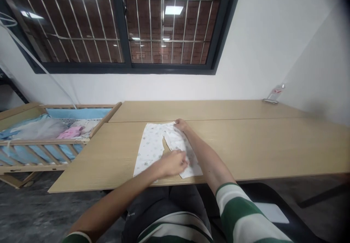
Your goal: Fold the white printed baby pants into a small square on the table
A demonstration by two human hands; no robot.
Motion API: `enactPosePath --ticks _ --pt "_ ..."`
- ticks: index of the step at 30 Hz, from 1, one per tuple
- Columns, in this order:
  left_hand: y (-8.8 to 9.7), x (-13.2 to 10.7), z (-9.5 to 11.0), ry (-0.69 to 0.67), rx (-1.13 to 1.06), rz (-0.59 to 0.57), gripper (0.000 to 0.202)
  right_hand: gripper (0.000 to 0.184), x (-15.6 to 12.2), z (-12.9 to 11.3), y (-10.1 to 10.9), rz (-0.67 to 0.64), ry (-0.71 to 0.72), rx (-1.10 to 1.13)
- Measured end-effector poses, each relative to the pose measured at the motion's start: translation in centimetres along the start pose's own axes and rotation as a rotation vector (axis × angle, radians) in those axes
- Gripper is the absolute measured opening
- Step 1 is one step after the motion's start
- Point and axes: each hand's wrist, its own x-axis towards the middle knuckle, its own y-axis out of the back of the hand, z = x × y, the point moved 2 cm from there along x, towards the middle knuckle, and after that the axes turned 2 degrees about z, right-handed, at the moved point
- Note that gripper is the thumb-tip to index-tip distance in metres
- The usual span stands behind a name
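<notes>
A small white printed garment, apparently a pair of baby pants [150, 141], lies on the wooden table in front of me. A narrow gap between its two legs shows the tabletop. My right hand [181, 124] reaches to the far right corner, its fingers closed on the edge of the cloth. Closer to me, my left hand [175, 162] crosses over the nearer part of the pants, fingers curled against the right leg. What lies beneath the left palm is hidden.
The wide wooden table [259, 144] stands against the wall under a barred window [169, 24]. To the left is a wooden crib [49, 141] with blue bedding and a pink cloth [70, 132]. A clear bottle [275, 93] stands at the back right.
</notes>
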Motion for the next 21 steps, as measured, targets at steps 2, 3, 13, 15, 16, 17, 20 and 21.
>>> enactPosePath --ticks 2,3,13,15,16,17,20,21 --pt "-1.4 -0.8 3.2 -0.037 -0.023 -0.032 0.036 0.040 0.0 0.4 -0.4 -0.009 -0.048 0.019" --pt "-1.9 -0.8 4.3 -0.041 -0.026 -0.044 0.039 0.038 -0.1 0.5 -0.5 -0.012 -0.066 0.029" --pt "-3.6 1.9 5.7 -0.082 0.021 -0.102 0.038 0.020 0.4 0.2 0.7 -0.102 -0.133 0.051" --pt "-3.7 2.1 6.2 -0.098 0.022 -0.105 0.039 0.017 0.6 0.1 1.2 -0.142 -0.131 0.037" --pt "-3.7 2.2 6.5 -0.106 0.019 -0.105 0.039 0.015 0.7 0.1 1.4 -0.159 -0.130 0.025" --pt "-3.7 2.4 6.8 -0.115 0.015 -0.104 0.038 0.013 0.8 0.0 1.6 -0.174 -0.128 0.010" --pt "-3.4 2.7 7.5 -0.137 -0.008 -0.090 0.034 0.010 1.0 -0.3 2.1 -0.197 -0.120 -0.035" --pt "-3.2 2.7 7.6 -0.136 -0.018 -0.083 0.033 0.010 1.0 -0.3 2.1 -0.197 -0.117 -0.046"
